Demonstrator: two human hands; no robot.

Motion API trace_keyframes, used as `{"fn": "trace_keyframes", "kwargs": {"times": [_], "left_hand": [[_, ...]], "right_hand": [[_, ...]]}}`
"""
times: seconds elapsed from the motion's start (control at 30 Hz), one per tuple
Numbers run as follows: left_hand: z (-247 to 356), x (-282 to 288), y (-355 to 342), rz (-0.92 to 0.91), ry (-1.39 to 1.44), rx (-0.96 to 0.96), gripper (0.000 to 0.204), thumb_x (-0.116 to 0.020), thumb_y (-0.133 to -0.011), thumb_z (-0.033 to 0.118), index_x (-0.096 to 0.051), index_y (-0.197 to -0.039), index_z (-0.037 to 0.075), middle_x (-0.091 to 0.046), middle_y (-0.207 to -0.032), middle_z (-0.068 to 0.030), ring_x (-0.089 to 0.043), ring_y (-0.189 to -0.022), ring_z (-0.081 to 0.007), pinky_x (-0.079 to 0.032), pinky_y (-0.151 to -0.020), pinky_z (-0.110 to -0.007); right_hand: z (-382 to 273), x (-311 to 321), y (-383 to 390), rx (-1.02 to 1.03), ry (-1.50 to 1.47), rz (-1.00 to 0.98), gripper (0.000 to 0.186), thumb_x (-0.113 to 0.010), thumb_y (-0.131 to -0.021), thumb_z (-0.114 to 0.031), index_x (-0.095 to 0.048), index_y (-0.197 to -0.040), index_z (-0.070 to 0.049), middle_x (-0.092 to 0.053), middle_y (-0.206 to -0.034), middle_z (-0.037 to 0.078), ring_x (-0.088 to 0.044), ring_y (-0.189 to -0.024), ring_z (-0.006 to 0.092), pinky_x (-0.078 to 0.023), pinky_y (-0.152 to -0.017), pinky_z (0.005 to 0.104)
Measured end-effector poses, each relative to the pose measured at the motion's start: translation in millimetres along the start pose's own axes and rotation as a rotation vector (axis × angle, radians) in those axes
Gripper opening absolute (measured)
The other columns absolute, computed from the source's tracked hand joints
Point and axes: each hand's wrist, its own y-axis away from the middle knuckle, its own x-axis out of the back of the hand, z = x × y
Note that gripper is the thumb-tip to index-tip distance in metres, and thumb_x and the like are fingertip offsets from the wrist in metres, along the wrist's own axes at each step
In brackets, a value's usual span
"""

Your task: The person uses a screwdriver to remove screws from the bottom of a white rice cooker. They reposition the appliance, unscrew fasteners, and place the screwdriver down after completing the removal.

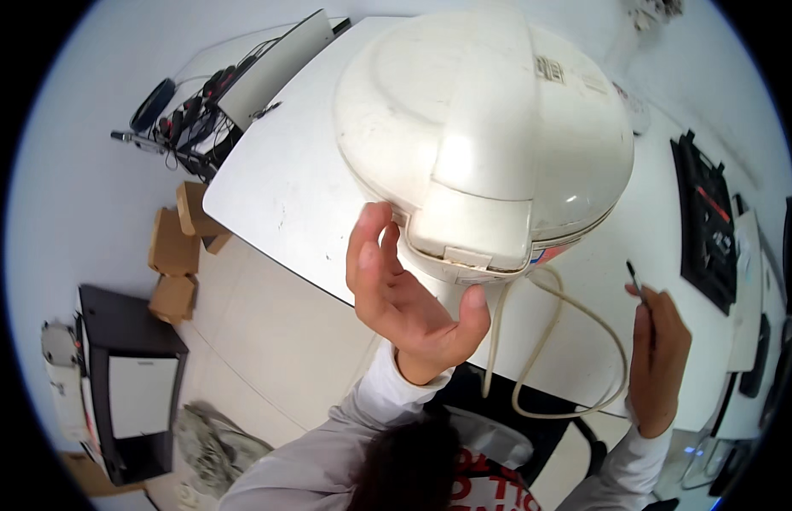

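A large cream-white rice cooker (pixel 489 128) with a closed domed lid stands on a white table (pixel 285 187). My left hand (pixel 404 298) is spread against its lower front, fingers at the left side and thumb under the latch. My right hand (pixel 658 353) is to the right, closed around a thin dark tool (pixel 634 277) that points upward. The cooker's cream power cord (pixel 566 358) loops across the table edge between my hands.
A black tool tray (pixel 707 226) lies at the right of the table. Cables and a flat grey panel (pixel 276 68) sit at the far left corner. Cardboard boxes (pixel 174 251), a black cabinet (pixel 127 375) and a grey bundle (pixel 213 447) are on the floor.
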Motion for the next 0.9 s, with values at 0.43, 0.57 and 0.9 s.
{"fn": "trace_keyframes", "kwargs": {"times": [0.43,0.57,0.9], "left_hand": [[11.7,23.0,-22.8,0.115,0.217,0.257,0.058,-0.054,-0.077,0.029,-0.04,-0.124,-0.003,-0.045,-0.124,-0.018,-0.043,-0.118,-0.0284,-0.029,-0.103,-0.042],[20.8,26.4,-30.9,-0.191,0.086,0.159,0.052,-0.058,-0.071,0.016,-0.044,-0.117,-0.002,-0.045,-0.115,-0.0154,-0.042,-0.107,-0.0284,-0.033,-0.093,-0.039],[9.9,41.3,-46.9,-0.31,-0.021,0.121,0.051,-0.063,-0.063,0.011,-0.05,-0.113,0.004,-0.043,-0.116,-0.0144,-0.034,-0.113,-0.033,-0.03,-0.094,-0.042]], "right_hand": [[0.4,36.3,67.2,-0.417,-0.182,0.021,0.027,-0.04,-0.093,-0.01,-0.06,-0.107,0.001,-0.039,-0.05,-0.001,-0.033,-0.041,0.004,-0.025,-0.041,0.0214],[-7.1,36.7,78.4,-0.435,-0.266,0.002,0.028,-0.04,-0.093,-0.011,-0.06,-0.106,0.003,-0.039,-0.05,-0.002,-0.034,-0.041,0.0036,-0.025,-0.041,0.0201],[-31.5,11.1,105.1,-0.455,-0.985,0.126,0.034,-0.046,-0.094,-0.029,-0.057,-0.103,0.002,-0.041,-0.053,-0.001,-0.03,-0.04,0.0043,-0.023,-0.038,0.0199]]}}
